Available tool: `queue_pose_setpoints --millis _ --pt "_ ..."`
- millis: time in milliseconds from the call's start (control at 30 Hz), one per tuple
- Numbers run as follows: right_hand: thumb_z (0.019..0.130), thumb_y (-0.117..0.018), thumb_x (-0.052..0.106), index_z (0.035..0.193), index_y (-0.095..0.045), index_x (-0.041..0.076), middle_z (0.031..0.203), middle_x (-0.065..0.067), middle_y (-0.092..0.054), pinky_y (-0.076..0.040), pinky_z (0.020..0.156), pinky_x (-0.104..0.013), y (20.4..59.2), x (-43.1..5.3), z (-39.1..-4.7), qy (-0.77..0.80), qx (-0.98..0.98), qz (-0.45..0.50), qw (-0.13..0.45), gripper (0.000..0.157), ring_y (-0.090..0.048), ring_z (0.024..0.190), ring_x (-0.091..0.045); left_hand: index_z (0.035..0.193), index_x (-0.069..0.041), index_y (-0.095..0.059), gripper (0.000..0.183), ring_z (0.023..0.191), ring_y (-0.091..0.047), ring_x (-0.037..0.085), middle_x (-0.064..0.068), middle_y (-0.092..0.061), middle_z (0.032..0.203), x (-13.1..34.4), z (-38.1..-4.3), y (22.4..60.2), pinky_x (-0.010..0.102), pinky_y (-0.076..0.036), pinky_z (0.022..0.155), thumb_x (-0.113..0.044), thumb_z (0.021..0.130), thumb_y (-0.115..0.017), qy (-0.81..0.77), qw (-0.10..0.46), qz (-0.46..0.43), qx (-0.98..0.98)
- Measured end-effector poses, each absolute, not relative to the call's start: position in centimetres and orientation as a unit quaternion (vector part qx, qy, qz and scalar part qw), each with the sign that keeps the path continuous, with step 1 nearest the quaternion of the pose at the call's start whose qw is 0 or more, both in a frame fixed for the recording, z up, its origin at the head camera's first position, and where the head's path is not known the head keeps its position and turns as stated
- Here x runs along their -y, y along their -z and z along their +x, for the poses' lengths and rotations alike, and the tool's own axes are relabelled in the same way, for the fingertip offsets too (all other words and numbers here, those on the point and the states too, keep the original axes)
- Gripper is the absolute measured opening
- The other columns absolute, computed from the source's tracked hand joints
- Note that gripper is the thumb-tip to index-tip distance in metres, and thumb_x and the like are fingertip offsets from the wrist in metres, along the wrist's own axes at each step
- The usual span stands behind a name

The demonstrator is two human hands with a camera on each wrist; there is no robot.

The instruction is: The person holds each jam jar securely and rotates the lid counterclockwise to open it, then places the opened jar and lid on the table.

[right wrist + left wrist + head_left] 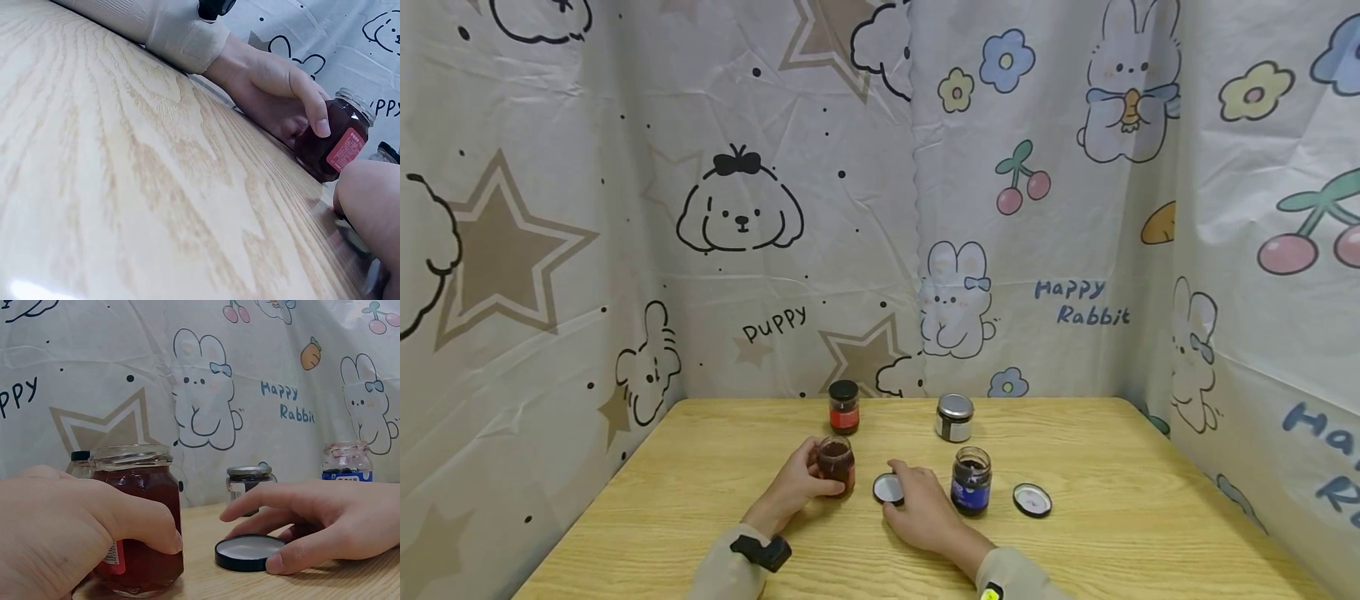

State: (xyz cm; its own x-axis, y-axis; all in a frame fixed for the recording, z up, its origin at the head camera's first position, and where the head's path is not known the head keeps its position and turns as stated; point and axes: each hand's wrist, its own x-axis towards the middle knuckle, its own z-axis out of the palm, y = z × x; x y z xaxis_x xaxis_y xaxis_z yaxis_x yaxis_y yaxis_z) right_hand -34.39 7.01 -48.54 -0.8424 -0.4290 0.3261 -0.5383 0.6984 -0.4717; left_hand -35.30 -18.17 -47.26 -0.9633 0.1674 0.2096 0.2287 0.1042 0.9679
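Observation:
My left hand grips an uncapped glass jar of dark red-brown contents, its thumb across the front. The jar stands upright, with a red label in the right wrist view. Just to its right, a black-rimmed lid lies on the table, its pale inside facing up. My right hand is at this lid, with the thumb at the near edge and fingers at the far side, pinching it. Beside the right hand stands an open jar with a blue label and dark contents.
Another upturned lid lies right of the blue-labelled jar. Behind stand a black-capped jar with a red label and a silver-capped jar. The wooden table is enclosed by a patterned curtain.

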Motion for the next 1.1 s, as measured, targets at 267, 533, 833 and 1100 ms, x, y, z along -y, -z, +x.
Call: queue_pose_setpoints --millis 267,533,833,1100 --pt "0.091 -0.071 0.021 0.139 -0.059 0.002 0.132 -0.014 -0.065 -0.044 0.103 -0.054 48.71 -7.31 -34.34 -0.279 0.916 0.268 0.108 0.054 -0.053 0.126 -0.038 0.142 0.005 -0.047 0.073 0.123 -0.058 0.032 0.018 -0.06 0.134 17.99 -35.33 47.59 0.035 -0.046 0.101 0.005 0.079 -0.083 0.652 0.016 -0.154 0.742" --pt "0.09 -0.071 0.02 0.138 -0.06 0.002 0.133 -0.014 -0.065 -0.043 0.104 -0.054 48.58 -7.45 -34.26 -0.276 0.913 0.277 0.116 0.052 -0.054 0.126 -0.038 0.144 0.003 -0.047 0.075 0.122 -0.058 0.028 0.015 -0.058 0.135 17.88 -35.4 47.44 0.032 -0.045 0.099 0.006 0.079 -0.082 0.66 0.007 -0.159 0.734" --pt "0.092 -0.07 0.02 0.14 -0.059 0.002 0.136 -0.015 -0.063 -0.042 0.105 -0.055 48.46 -7.43 -34.36 -0.274 0.911 0.283 0.119 0.052 -0.053 0.127 -0.038 0.143 0.001 -0.047 0.072 0.123 -0.057 0.029 0.015 -0.058 0.135 18.07 -35.69 47.47 0.035 -0.044 0.102 0.004 0.081 -0.083 0.66 0.002 -0.174 0.731" --pt "0.092 -0.068 0.022 0.142 -0.057 0.005 0.138 -0.014 -0.061 -0.041 0.105 -0.056 48.65 -7.11 -34.61 -0.284 0.91 0.285 0.099 0.054 -0.051 0.129 -0.038 0.145 -0.001 -0.048 0.074 0.125 -0.056 0.032 0.016 -0.058 0.137 18.33 -35.58 47.51 0.043 -0.044 0.104 0.003 0.08 -0.085 0.658 0.018 -0.161 0.736"
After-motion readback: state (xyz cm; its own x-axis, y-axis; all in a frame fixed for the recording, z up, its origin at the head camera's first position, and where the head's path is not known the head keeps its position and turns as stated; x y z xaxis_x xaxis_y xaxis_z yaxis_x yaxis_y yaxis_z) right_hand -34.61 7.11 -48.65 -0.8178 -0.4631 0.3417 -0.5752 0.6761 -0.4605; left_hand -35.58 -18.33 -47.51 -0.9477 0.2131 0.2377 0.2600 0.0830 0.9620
